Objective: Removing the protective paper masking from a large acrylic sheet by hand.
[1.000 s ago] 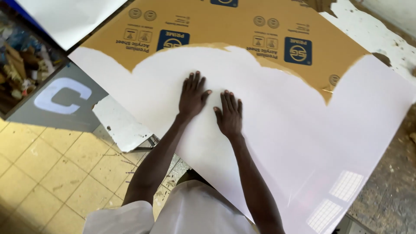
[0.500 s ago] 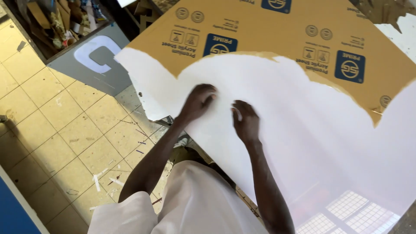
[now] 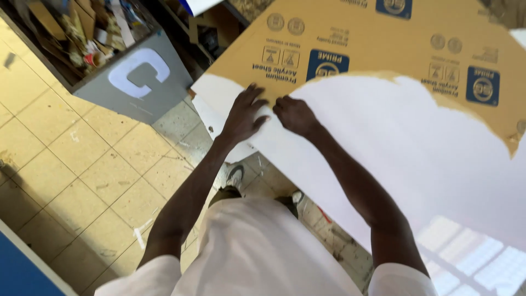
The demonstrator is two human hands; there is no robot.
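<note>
A large white acrylic sheet (image 3: pixel 416 148) lies before me, its far part covered by brown protective paper (image 3: pixel 383 38) with blue printed squares and a torn, wavy edge. My left hand (image 3: pixel 244 112) rests at the sheet's near left corner with fingers spread, fingertips at the torn edge of the brown paper. My right hand (image 3: pixel 293 115) sits just beside it, fingers curled and pinching at the same paper edge. Whether the paper is actually gripped is hard to tell.
A grey box (image 3: pixel 134 82) bearing a large white letter shape stands at the left, filled with cardboard scraps and clutter. Beige floor tiles (image 3: pixel 82 181) spread below left. A blue panel edge (image 3: pixel 22 271) shows at the bottom left. My shoes (image 3: pixel 235 176) stand under the sheet.
Both hands slid from the middle of the white sheet toward its left corner and now meet at the torn edge of the brown paper. The view turned left.
</note>
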